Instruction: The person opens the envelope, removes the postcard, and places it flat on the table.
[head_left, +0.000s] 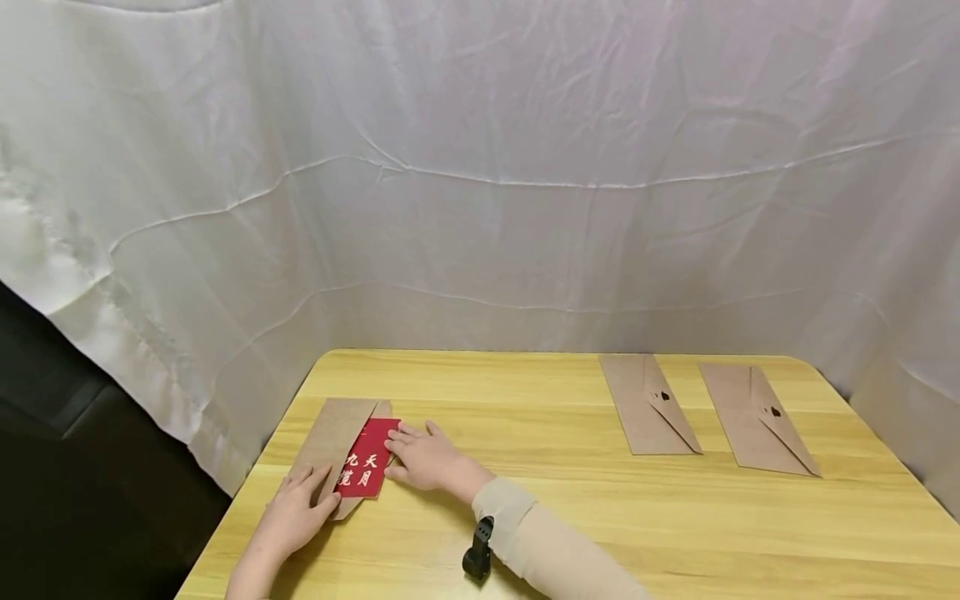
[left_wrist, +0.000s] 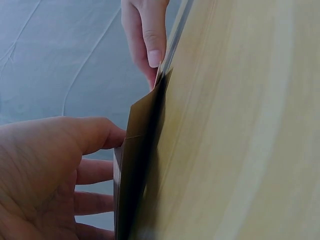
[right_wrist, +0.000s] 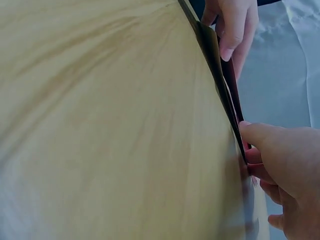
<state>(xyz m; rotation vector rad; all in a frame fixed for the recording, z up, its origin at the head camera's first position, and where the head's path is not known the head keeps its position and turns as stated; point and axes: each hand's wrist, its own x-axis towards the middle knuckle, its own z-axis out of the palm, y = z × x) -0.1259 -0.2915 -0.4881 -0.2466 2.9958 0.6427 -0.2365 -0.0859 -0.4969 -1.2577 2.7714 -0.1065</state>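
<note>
A brown paper envelope (head_left: 337, 429) lies at the table's left side, its pointed flap turned to the right. Partly inside it is a red card (head_left: 385, 440) with white Chinese characters; the envelope's front covers the card's left part. My left hand (head_left: 291, 515) rests on the envelope's lower end with fingers spread, the thumb by the card's lower edge. Against the card's right edge, my right hand (head_left: 427, 458) presses with extended fingertips. In the right wrist view, the right thumb and fingers (right_wrist: 260, 134) touch the card's edge beside the envelope's lifted opening.
Two more brown envelopes lie at the back right, a nearer-to-middle envelope (head_left: 630, 408) and a far-right envelope (head_left: 735, 412), each with a dark mark on its flap. A pale curtain (head_left: 525, 233) hangs behind the wooden table (head_left: 540, 500). A black device (head_left: 477, 550) is strapped at the right wrist.
</note>
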